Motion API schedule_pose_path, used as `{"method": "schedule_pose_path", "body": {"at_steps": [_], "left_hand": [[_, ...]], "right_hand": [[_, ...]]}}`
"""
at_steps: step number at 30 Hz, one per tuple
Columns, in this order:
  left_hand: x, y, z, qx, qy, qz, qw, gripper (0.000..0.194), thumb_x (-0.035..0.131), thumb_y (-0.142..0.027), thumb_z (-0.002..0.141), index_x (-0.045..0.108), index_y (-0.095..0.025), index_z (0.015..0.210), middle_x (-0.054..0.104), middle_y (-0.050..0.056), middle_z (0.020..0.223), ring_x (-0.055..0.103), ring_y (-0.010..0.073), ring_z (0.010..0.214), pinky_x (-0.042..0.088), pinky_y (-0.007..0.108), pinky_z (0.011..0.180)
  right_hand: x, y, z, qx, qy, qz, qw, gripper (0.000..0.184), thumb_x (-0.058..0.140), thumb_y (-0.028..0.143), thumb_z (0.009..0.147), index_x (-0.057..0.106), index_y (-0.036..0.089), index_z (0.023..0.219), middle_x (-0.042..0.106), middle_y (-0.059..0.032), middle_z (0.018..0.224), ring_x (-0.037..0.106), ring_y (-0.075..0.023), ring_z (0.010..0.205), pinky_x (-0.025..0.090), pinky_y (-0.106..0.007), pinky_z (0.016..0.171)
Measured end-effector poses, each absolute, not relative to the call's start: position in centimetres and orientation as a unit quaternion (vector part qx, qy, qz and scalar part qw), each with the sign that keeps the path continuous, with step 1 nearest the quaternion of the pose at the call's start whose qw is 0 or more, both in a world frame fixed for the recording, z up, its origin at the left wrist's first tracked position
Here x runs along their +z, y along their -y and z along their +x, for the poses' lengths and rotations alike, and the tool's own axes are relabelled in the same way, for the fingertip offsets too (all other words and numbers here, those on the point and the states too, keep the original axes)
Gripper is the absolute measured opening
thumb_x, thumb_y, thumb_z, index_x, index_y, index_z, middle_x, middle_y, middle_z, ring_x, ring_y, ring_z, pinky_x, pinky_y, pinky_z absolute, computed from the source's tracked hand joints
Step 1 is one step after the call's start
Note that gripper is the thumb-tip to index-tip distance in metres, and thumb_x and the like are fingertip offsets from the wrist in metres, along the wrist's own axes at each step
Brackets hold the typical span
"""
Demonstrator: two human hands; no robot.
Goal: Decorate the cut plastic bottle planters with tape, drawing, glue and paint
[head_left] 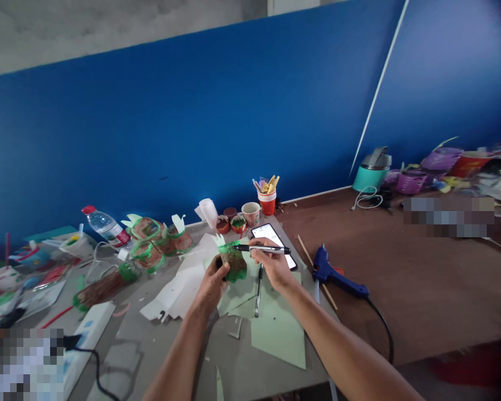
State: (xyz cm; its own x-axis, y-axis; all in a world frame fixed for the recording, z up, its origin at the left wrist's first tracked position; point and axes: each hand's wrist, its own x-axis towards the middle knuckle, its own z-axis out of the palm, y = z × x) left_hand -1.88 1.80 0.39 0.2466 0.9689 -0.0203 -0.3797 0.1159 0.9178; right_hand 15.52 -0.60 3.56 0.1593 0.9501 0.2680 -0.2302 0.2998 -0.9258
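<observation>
My left hand (212, 284) is closed round a small brown craft cup with a green rim and drips (234, 262), holding it up over the table. My right hand (271, 266) grips a black marker (262, 249) that points left, its tip at the cup's green top. Under both hands lie pale green paper sheets (275, 328). A second black pen (258, 289) lies on that paper just below my right hand. A phone with a lit screen (268, 233) lies behind my right hand.
A blue glue gun (336, 275) with its cord lies right of the table. Finished brown-and-green cups (152, 245), a water bottle (105, 225), paper cups (251, 213) and a red cup of sticks (268, 199) stand near the blue wall. White paper scraps (179, 289) lie left.
</observation>
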Motion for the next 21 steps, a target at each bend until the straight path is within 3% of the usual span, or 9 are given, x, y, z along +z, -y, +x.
{"method": "schedule_pose_path", "body": {"at_steps": [10, 15, 21], "left_hand": [[0.16, -2.0, -1.73, 0.526, -0.351, 0.442, 0.636, 0.044, 0.081, -0.037, 0.067, 0.067, -0.019, 0.105, 0.071, 0.008, 0.101, 0.064, 0.0233, 0.091, 0.049, 0.034, 0.076], [-0.08, -2.21, -1.77, 0.542, -0.353, 0.439, 0.624, 0.046, 0.082, -0.038, 0.065, 0.067, -0.018, 0.104, 0.07, 0.009, 0.099, 0.064, 0.0226, 0.087, 0.049, 0.033, 0.074], [0.25, -2.07, -1.58, 0.542, -0.362, 0.43, 0.625, 0.048, 0.084, -0.038, 0.062, 0.067, -0.017, 0.101, 0.071, 0.008, 0.096, 0.064, 0.0234, 0.086, 0.049, 0.035, 0.076]], "right_hand": [[4.1, 1.26, 15.8, 0.37, 0.558, -0.403, 0.624, 0.015, 0.06, 0.03, 0.077, 0.067, 0.022, 0.087, 0.058, 0.0008, 0.064, 0.055, -0.0187, 0.071, 0.041, -0.029, 0.063], [4.38, 1.51, 15.76, 0.354, 0.586, -0.387, 0.618, 0.015, 0.059, 0.03, 0.079, 0.066, 0.021, 0.089, 0.062, -0.0007, 0.073, 0.057, -0.0183, 0.072, 0.043, -0.029, 0.064], [4.38, 1.43, 15.82, 0.346, 0.557, -0.399, 0.641, 0.016, 0.06, 0.031, 0.079, 0.068, 0.023, 0.09, 0.061, -0.0006, 0.068, 0.058, -0.0203, 0.072, 0.043, -0.03, 0.063]]}}
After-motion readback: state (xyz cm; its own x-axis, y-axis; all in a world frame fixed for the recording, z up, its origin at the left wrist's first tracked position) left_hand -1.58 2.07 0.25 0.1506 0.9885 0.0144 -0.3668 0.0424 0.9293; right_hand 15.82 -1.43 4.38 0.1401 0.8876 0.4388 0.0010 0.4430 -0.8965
